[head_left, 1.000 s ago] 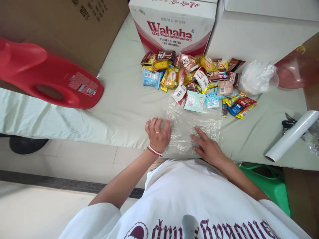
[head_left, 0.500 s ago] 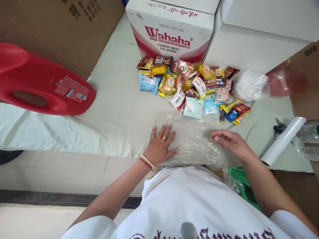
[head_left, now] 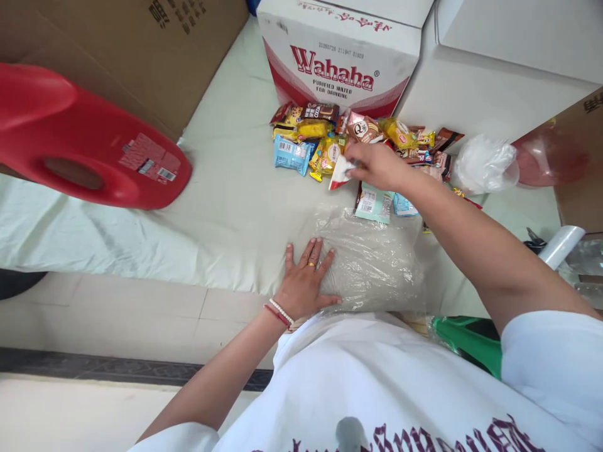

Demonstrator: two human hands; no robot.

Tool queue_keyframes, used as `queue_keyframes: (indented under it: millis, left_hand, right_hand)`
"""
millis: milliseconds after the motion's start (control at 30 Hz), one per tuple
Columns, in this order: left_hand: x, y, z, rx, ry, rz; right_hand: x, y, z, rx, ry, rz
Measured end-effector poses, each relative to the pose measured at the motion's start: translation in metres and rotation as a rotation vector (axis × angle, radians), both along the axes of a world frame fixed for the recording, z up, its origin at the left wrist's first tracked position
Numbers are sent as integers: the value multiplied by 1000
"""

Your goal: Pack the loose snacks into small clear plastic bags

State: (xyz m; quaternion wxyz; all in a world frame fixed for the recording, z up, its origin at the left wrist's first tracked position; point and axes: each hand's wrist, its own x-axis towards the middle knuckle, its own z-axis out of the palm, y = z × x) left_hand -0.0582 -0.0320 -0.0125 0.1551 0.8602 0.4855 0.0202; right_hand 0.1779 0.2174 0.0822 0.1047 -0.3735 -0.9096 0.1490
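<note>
My left hand (head_left: 308,279) lies flat with spread fingers on the left edge of a sheet of clear plastic film (head_left: 377,263) at the table's front. Further back, my right hand (head_left: 374,164) has its fingers closed on a white and red snack packet (head_left: 340,174) in a pile of wrapped snacks. Beside it are a yellow snack packet (head_left: 330,154), a light blue packet (head_left: 292,154) and a mint-green packet (head_left: 374,204). Part of the pile is hidden behind my right hand and forearm.
A Wahaha carton (head_left: 342,59) stands behind the snacks. On the left is a big red jug (head_left: 89,144). To the right lie a white plastic bag (head_left: 485,163), a film roll (head_left: 563,245) and keys (head_left: 534,240). A green container (head_left: 471,339) sits below the table edge.
My right hand has moved from above the film, forward and left, to the snack pile and closed on the white and red packet. My left hand stays flat on the film.
</note>
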Motion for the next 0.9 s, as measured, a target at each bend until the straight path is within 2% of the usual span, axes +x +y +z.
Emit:
queue_keyframes:
  millis: [100, 167, 200, 233, 300, 400, 467, 533, 567, 633, 700, 767, 833, 900]
  left_hand:
    - [-1, -1, -1, 8, -9, 0]
    - [-2, 0, -1, 14, -15, 4]
    - [-2, 0, -1, 19, -18, 7]
    - [-2, 1, -2, 26, -23, 9]
    - [-2, 1, -3, 54, -37, 16]
    - [-5, -4, -6, 155, -69, 57]
    - [-10, -9, -7, 283, -116, 58]
    - [-18, -16, -5, 393, -194, -23]
    - [-22, -19, -4, 399, -235, -101]
    - [-33, -23, 2, 287, -298, -269]
    - [-44, -25, 6, 98, -320, -375]
    - [-52, -24, 9, -31, -310, -400]
    - [-55, -20, 10, -84, -298, -395]
    - [-55, -14, 12, -124, -329, -360]
  right_hand:
    - [27, -30, 37, -130, 244, -117]
    - [38, -59, 50, -316, 254, -58]
    - [39, -74, 51, -410, 212, 1]
    - [38, -88, 46, -487, 150, 60]
    - [31, -111, 24, -566, -11, 141]
    - [18, -134, -16, -534, -175, 112]
    - [19, -148, -30, -460, -117, 33]
    - [32, -166, -30, -365, 45, -58]
    - [42, -177, -26, -334, 115, -82]
    - [67, -206, -18, -338, 165, -46]
    - [90, -237, -18, -410, 115, 62]
    - [107, -265, -28, -441, 84, 93]
    - [115, -284, -43, -437, 143, 16]
    - [119, -290, -54, -476, 269, -78]
